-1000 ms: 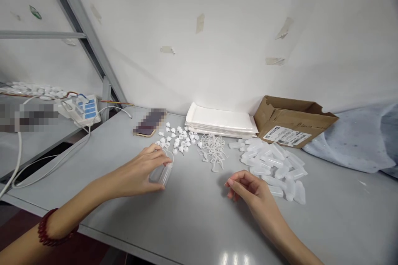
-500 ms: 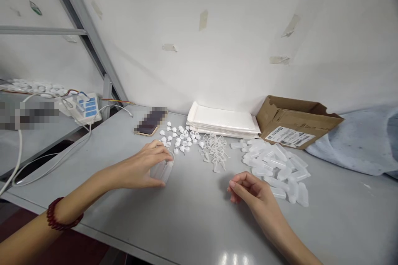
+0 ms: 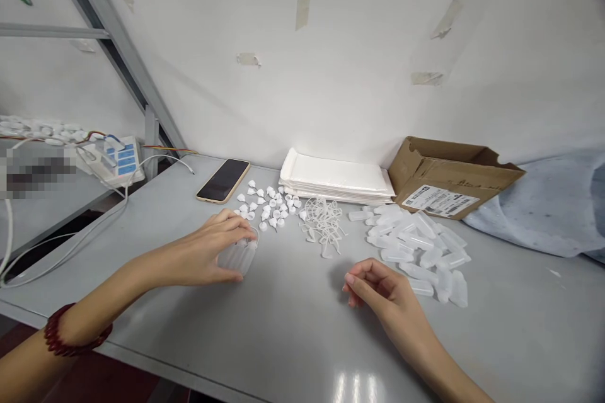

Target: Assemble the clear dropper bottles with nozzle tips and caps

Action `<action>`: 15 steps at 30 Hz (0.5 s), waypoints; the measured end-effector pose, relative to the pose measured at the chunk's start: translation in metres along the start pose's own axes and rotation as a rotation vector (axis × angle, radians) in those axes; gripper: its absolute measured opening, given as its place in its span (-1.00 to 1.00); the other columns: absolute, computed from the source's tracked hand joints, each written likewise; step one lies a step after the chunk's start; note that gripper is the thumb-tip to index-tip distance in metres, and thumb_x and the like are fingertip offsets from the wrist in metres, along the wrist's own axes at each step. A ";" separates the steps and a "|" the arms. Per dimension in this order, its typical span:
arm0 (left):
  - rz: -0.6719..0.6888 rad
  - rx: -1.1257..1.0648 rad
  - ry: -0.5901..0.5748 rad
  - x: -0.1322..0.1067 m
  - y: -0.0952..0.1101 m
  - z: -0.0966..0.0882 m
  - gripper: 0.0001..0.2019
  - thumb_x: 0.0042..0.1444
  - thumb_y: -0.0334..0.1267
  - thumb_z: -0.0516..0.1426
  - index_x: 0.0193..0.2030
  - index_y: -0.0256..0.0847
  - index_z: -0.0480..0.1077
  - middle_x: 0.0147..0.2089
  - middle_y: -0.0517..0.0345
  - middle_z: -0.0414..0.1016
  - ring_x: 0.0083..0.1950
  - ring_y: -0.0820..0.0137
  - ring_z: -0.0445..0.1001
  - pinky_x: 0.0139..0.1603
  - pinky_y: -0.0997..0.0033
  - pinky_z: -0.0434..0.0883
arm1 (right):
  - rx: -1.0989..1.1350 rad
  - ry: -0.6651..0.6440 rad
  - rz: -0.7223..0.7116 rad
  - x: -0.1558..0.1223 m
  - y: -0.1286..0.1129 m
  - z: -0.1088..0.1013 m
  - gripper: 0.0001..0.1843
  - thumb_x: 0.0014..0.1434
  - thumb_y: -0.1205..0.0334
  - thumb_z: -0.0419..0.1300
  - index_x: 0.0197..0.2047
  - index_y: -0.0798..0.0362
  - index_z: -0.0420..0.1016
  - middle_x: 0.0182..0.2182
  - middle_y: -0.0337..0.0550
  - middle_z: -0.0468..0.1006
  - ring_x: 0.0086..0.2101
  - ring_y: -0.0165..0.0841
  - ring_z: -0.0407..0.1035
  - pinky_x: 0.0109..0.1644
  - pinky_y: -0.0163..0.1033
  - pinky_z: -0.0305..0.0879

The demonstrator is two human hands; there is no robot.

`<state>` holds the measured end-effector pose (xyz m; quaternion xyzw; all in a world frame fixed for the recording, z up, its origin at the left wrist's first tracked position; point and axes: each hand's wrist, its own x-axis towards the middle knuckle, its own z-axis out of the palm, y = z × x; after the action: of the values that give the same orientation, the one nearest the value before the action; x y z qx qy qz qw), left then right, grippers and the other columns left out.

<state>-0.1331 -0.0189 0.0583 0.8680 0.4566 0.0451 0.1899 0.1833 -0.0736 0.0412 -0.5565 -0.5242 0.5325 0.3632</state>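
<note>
What the cardboard box (image 3: 466,177) beyond our right hand (image 3: 380,289) contains is hidden. Our left hand (image 3: 205,253) pinches clear bottles (image 3: 239,257) between thumb and fingers; our right presses thumb to fingertips, just left of loose bottles (image 3: 418,242).

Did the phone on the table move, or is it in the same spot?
No, the phone hasn't visibly moved: it keeps the same gap left of the stacked white packets.

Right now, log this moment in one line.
left hand: spanning translucent bottles | right hand: loosely curled, near bottle pile | white caps: beyond left hand
</note>
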 end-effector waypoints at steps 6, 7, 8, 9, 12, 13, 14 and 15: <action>0.023 -0.002 0.031 -0.004 0.003 -0.006 -0.54 -0.01 -0.05 0.24 0.06 0.01 0.34 0.04 0.17 0.36 0.11 0.25 0.27 0.05 0.36 0.30 | 0.013 -0.003 -0.011 0.000 0.002 0.000 -0.71 0.08 0.00 0.20 -0.44 0.07 0.38 -0.58 -0.27 0.46 -0.52 -0.45 0.31 -0.37 -0.33 0.25; 0.032 -0.006 0.041 -0.003 0.007 -0.007 -0.55 0.00 -0.05 0.23 0.06 0.00 0.33 0.03 0.16 0.37 0.11 0.25 0.27 0.05 0.36 0.30 | 0.016 -0.003 -0.014 0.001 0.003 0.000 -0.71 0.08 0.00 0.20 -0.44 0.07 0.38 -0.58 -0.27 0.46 -0.53 -0.45 0.32 -0.37 -0.33 0.25; 0.042 -0.011 0.052 -0.002 0.012 -0.009 -0.56 0.02 -0.04 0.22 0.06 -0.01 0.33 0.03 0.15 0.36 0.10 0.25 0.26 0.04 0.35 0.30 | 0.019 0.000 -0.020 0.001 0.004 -0.001 -0.72 0.09 0.01 0.20 -0.44 0.07 0.37 -0.58 -0.27 0.45 -0.53 -0.45 0.32 -0.38 -0.33 0.25; 0.053 -0.017 0.065 0.001 0.019 -0.009 -0.58 0.05 -0.04 0.20 0.06 -0.03 0.32 0.02 0.14 0.36 0.09 0.25 0.26 0.04 0.33 0.30 | 0.022 0.003 -0.026 0.002 0.006 -0.001 -0.72 0.09 0.02 0.20 -0.43 0.07 0.37 -0.58 -0.27 0.45 -0.53 -0.44 0.32 -0.38 -0.33 0.24; 0.084 -0.042 0.121 0.017 0.042 -0.005 -0.70 0.17 -0.10 0.10 0.02 -0.09 0.32 -0.02 0.12 0.37 0.05 0.26 0.25 0.02 0.29 0.30 | 0.009 0.021 -0.053 0.004 0.008 -0.003 -0.74 0.11 0.03 0.17 -0.41 0.07 0.37 -0.57 -0.27 0.46 -0.54 -0.44 0.33 -0.40 -0.33 0.23; 0.099 -0.046 0.139 0.024 0.051 -0.002 -0.75 0.19 -0.15 0.07 -0.01 -0.12 0.33 -0.04 0.11 0.37 0.04 0.25 0.24 0.02 0.28 0.30 | -0.006 0.033 -0.070 0.005 0.009 -0.004 -0.75 0.11 0.04 0.16 -0.41 0.07 0.37 -0.55 -0.26 0.46 -0.54 -0.44 0.33 -0.41 -0.32 0.23; 0.127 -0.045 0.152 0.032 0.059 0.002 -0.78 0.20 -0.20 0.06 -0.04 -0.14 0.34 -0.07 0.10 0.38 0.03 0.25 0.24 0.00 0.27 0.30 | -0.029 0.049 -0.094 0.006 0.008 -0.006 -0.76 0.12 0.06 0.16 -0.40 0.07 0.37 -0.54 -0.25 0.46 -0.54 -0.43 0.33 -0.41 -0.32 0.22; 0.149 -0.037 0.152 0.041 0.067 0.007 -0.81 0.20 -0.24 0.06 -0.06 -0.15 0.35 -0.08 0.09 0.38 0.02 0.25 0.24 -0.01 0.25 0.31 | -0.059 0.069 -0.124 0.007 0.008 -0.008 -0.77 0.12 0.07 0.15 -0.41 0.07 0.37 -0.54 -0.25 0.46 -0.53 -0.43 0.33 -0.41 -0.32 0.22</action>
<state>-0.0562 -0.0220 0.0731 0.8900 0.4030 0.1330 0.1668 0.1918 -0.0675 0.0331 -0.5513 -0.5606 0.4736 0.3968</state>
